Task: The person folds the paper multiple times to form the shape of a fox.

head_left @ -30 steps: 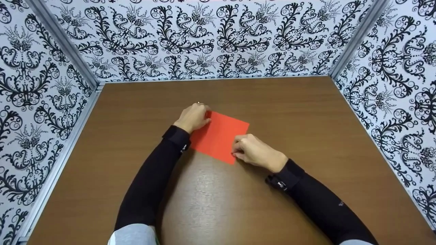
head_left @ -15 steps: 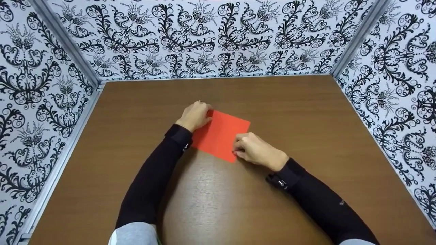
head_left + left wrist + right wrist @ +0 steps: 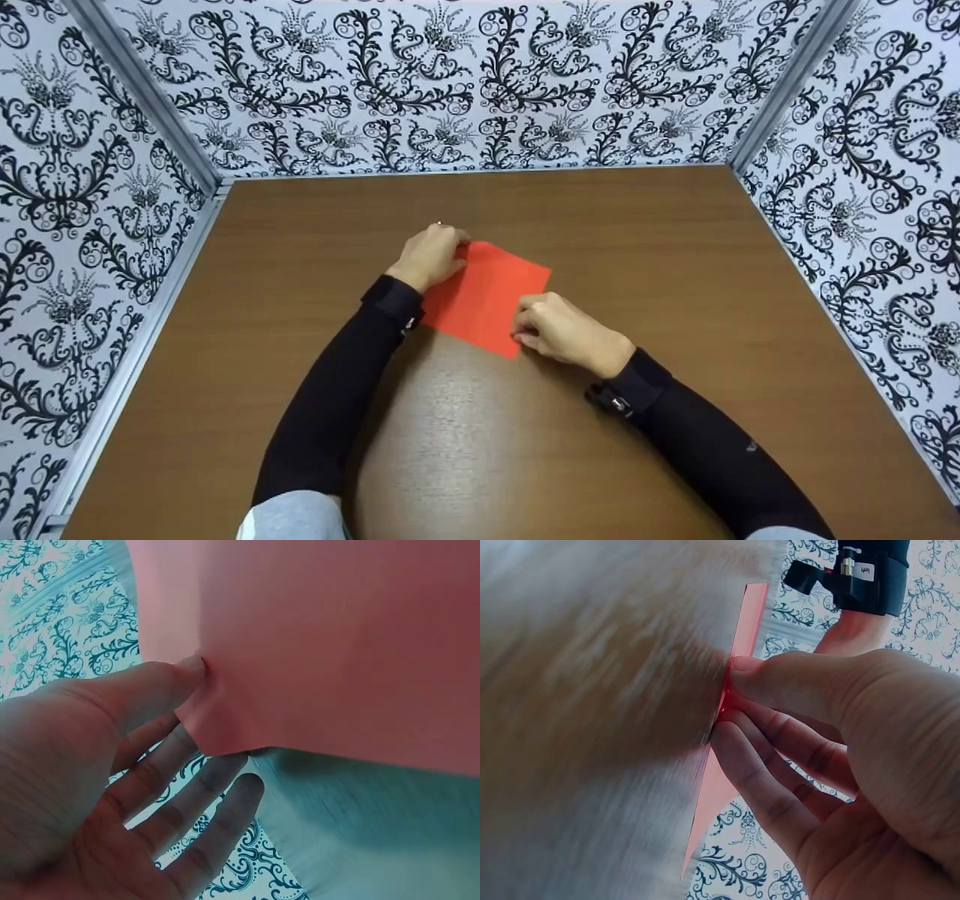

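A square red sheet of paper (image 3: 484, 300) lies on the brown table, turned at a slant. My left hand (image 3: 429, 256) pinches its far left corner; in the left wrist view the thumb (image 3: 169, 682) presses on top of the paper (image 3: 322, 645), with the fingers beneath and the corner bent between them. On the right edge, my right hand (image 3: 566, 334) pinches the paper between thumb and fingers. The right wrist view shows that thumb (image 3: 772, 679) and the fingertips at the thin edge of the red paper (image 3: 750, 615), low by the table.
The wood-grain table (image 3: 465, 442) extends around the paper on all sides. Patterned black-and-white walls (image 3: 480, 90) with grey metal posts (image 3: 146, 97) enclose it at the back and both sides. Black wrist straps with small devices (image 3: 619, 401) sit on both wrists.
The far left corner of the paper now bends up slightly in the left hand, its far edge curving. The right hand stays almost where it was.
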The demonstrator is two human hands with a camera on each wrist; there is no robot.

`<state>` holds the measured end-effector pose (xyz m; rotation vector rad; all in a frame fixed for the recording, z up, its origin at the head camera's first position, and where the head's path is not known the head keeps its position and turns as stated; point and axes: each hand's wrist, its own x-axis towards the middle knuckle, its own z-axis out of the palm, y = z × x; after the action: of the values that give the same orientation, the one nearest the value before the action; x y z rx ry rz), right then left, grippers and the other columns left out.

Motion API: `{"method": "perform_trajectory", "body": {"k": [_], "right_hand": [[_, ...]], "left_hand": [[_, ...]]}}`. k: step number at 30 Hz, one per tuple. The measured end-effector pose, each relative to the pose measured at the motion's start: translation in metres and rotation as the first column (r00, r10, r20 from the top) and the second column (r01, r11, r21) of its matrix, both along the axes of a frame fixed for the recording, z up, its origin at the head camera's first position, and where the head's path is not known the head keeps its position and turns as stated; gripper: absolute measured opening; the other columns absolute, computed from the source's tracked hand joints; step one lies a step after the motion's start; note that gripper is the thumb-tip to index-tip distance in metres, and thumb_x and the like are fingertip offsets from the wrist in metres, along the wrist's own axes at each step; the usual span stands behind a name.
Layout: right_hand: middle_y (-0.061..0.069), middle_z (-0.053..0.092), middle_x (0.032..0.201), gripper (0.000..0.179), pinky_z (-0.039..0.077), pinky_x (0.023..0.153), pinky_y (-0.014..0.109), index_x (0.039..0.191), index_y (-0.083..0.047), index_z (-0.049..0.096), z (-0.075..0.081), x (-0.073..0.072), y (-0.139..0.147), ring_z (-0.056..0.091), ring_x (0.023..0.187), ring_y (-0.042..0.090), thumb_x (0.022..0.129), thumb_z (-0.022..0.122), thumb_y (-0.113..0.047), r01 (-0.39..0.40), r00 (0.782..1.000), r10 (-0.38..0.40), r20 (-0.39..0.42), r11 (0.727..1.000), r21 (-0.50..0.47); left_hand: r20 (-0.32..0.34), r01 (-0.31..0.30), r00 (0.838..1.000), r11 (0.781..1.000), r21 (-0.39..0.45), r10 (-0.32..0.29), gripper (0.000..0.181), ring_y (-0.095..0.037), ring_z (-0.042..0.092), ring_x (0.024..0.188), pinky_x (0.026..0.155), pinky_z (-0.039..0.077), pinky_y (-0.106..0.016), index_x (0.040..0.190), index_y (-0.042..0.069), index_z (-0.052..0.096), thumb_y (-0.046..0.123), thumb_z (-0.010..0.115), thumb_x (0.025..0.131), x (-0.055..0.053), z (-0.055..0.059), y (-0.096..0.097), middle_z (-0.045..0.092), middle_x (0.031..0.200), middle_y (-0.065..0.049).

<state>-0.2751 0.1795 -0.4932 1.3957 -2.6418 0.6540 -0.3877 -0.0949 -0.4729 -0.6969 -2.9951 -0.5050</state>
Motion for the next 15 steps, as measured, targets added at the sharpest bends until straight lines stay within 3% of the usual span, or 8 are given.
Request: {"method": "perform_trajectory", "body": {"k": [8, 15], "right_hand": [[0.008, 0.076, 0.097, 0.009, 0.070, 0.080, 0.037, 0.096, -0.007, 0.087, -0.0002, -0.0003, -0.0014, 0.080, 0.091, 0.022, 0.101, 0.088, 0.000, 0.006, 1.000, -0.006, 0.008, 1.000, 0.007], [0.008, 0.075, 0.097, 0.010, 0.069, 0.080, 0.036, 0.096, -0.007, 0.087, 0.0007, 0.0007, -0.0012, 0.080, 0.091, 0.022, 0.101, 0.087, 0.001, 0.006, 1.000, -0.005, 0.020, 1.000, -0.005]], "left_hand": [[0.016, 0.036, 0.999, 0.990, 0.134, -0.039, 0.037, -0.040, 0.079, 0.132, 0.117, 0.064, -0.051, 0.139, 0.000, 0.082, 0.003, 0.085, 0.103, -0.0034, -0.0040, -0.0047, 0.085, 0.137, -0.020], [-0.075, 0.082, 0.995, 0.969, 0.234, -0.066, 0.045, -0.042, 0.079, 0.121, 0.106, 0.066, -0.051, 0.136, -0.003, 0.083, -0.015, 0.075, 0.093, -0.0010, -0.0014, -0.0061, 0.085, 0.131, -0.022]]}}
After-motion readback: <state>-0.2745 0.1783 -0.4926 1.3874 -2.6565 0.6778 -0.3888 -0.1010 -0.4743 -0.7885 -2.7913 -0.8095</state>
